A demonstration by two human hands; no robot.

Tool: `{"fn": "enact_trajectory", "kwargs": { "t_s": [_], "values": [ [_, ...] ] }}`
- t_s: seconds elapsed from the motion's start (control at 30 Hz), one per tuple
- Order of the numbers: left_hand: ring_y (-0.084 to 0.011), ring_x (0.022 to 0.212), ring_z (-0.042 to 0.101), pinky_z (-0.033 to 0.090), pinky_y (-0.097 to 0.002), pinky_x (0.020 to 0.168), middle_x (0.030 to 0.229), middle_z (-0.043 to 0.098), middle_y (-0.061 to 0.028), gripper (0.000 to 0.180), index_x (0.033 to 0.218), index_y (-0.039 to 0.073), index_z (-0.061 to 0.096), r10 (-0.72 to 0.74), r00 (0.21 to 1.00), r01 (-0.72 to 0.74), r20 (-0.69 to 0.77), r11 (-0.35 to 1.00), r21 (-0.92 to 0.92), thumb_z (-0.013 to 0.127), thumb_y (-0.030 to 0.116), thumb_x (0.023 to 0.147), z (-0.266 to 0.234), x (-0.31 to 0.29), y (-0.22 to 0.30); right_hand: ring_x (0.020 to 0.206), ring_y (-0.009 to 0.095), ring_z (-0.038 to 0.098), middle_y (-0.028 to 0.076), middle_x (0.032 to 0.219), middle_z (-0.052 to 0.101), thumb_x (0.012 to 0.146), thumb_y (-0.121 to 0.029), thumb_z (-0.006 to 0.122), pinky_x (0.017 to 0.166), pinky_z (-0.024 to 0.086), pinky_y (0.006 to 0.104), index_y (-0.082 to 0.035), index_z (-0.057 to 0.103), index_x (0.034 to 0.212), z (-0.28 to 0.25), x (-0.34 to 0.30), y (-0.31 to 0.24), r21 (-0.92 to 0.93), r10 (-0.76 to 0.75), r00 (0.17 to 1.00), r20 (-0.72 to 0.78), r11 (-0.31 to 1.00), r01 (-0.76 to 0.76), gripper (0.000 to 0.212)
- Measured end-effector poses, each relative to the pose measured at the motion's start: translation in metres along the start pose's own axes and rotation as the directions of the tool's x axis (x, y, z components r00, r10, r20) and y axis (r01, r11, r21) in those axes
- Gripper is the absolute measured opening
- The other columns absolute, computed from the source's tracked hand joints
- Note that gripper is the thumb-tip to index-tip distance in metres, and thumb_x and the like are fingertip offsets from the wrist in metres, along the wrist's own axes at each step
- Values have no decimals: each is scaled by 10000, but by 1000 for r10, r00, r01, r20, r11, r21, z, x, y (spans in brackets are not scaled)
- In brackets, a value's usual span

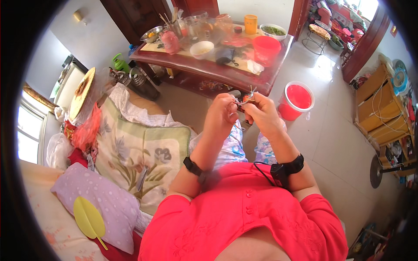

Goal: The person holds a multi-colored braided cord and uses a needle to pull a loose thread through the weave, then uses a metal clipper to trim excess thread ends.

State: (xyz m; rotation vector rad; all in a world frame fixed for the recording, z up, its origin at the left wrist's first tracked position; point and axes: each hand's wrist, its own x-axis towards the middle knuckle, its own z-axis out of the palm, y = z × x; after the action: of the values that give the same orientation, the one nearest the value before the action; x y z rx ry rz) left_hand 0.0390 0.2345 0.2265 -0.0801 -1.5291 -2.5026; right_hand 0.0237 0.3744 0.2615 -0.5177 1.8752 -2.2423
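Observation:
Both my hands are raised close together in front of my knees. Between them is a small tangle of thin pale strands (244,101) with a bit of orange beside it; its exact kind is too small to make out. My left hand (225,111) pinches one side of the strands, its fingers curled inward. On the other side my right hand (264,112) grips with thumb and fingers pressed together. A pink-red bucket (299,96) with a white rim stands on the floor just right of my right hand.
Ahead stands a dark red table (191,62) bearing a white bowl (202,50), a red basin (266,48), jars and a bowl of greens (273,30). A flowered blanket (150,152) covers the seat at my left, near a purple pillow (100,200). Wooden drawers (383,106) stand at right.

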Motion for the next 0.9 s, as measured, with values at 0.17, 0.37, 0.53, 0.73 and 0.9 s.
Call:
{"fn": "enact_trajectory", "kwargs": {
  "t_s": [0.17,0.37,0.53,0.73,0.9],
  "values": [
    [-83,679,445,386,-199,536,831,488,-22,196,975,28,511,-240,968,241,73,814,-529,541,-27,790,2,-1,19,511,84,481,32,617,533,816,-25,502,458,382,217,12,584,862,-4,0,3,148,24,999,-48,989,-17,101],
    [-69,626,433,365,-193,520,834,508,-25,94,923,32,519,9,1000,-10,13,997,83,534,29,830,-4,-6,5,527,116,483,40,632,522,807,-41,491,477,387,248,2,577,874,-2,-4,-4,449,116,993,27,886,-116,117],
    [-20,463,340,246,-176,376,659,454,17,36,895,66,496,13,996,9,-93,974,226,519,85,874,18,-7,11,466,97,408,19,612,456,852,-78,479,418,314,225,-17,534,939,-15,-4,-8,621,128,988,80,770,-150,121],
    [-3,407,323,217,-174,334,598,454,42,50,883,74,528,-151,986,152,-76,988,0,551,118,876,23,-10,21,411,36,368,-29,553,470,842,-141,576,385,276,205,-15,565,1008,-28,-4,-12,261,164,986,-8,953,-156,208],
    [8,444,345,238,-155,365,618,489,37,141,966,40,559,-143,985,131,99,984,117,575,150,879,15,-11,22,475,10,412,-28,635,565,811,-113,644,410,293,187,0,652,915,-22,-4,0,-341,13,1000,8,940,-9,155]
  ]
}}
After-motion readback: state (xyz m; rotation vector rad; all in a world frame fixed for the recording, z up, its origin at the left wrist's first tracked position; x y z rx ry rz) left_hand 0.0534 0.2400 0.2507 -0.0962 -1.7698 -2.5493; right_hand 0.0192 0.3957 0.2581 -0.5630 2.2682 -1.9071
